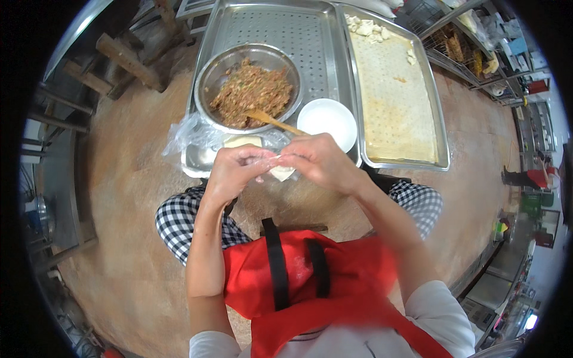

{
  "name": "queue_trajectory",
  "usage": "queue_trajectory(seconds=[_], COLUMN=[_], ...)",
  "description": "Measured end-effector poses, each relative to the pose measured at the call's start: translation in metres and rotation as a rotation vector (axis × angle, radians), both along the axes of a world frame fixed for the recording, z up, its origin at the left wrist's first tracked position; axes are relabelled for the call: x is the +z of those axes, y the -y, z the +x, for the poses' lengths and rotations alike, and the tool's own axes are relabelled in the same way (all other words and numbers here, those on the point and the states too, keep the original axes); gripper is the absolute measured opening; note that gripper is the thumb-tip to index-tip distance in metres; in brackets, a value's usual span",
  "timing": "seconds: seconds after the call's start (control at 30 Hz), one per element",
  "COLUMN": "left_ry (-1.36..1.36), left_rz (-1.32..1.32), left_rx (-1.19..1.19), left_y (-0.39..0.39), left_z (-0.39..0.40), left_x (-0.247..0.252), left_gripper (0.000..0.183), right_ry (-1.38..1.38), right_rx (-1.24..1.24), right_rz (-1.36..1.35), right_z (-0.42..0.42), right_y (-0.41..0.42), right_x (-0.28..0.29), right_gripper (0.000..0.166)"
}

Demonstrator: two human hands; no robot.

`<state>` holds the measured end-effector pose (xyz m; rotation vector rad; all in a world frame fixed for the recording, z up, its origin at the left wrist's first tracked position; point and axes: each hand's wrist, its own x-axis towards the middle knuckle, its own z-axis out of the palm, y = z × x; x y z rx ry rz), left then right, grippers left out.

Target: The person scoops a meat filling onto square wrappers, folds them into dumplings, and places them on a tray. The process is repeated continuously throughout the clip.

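Observation:
My left hand [235, 170] and my right hand [324, 162] meet in front of my lap, fingertips pinching a pale dough wrapper [282, 173]. One corner of the dough hangs below the fingers; the rest is hidden by them. Behind my left hand lie more pale wrappers [243, 141] on a clear plastic bag [190, 134]. A steel bowl [203, 91] of minced meat filling [255, 91] stands just beyond. From the filling a wooden spatula [273, 120] slants toward my right hand. Beside it sits a white bowl [327, 123] with whitish contents I cannot identify.
Under the bowls is a perforated steel tray [309, 53]. A second tray [443, 147] on the right carries several folded dumplings [367, 27] at its far end. Wire shelving [470, 67] stands beyond it. Another person [535, 177] is far off at right.

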<state>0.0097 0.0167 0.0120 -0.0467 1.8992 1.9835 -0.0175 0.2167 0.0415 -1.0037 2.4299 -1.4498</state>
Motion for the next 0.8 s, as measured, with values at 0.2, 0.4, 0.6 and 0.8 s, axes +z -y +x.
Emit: queue_trajectory(seconds=[0.2, 0.4, 0.6, 0.8], left_ry=[-0.061, -0.473, -0.575, -0.499], left_rz=[0.083, -0.612, -0.922, -0.933], left_rx=[-0.013, 0.261, 0.083, -0.009], left_y=[-0.004, 0.019, -0.002, 0.001], left_z=[-0.002, -0.008, -0.013, -0.022], left_x=[-0.006, -0.03, -0.044, -0.054], left_gripper=[0.019, 0.013, 0.013, 0.013], right_ry=[-0.224, -0.377, -0.397, -0.255], right_rx=[0.057, -0.618, -0.635, -0.197], right_rz=[0.15, 0.356, 0.512, 0.519], right_z=[0.0, -0.085, -0.093, -0.038], right_y=[-0.015, -0.098, -0.083, -0.012], right_x=[0.003, 0.035, 0.044, -0.002], right_gripper=[0.012, 0.028, 0.038, 0.035])
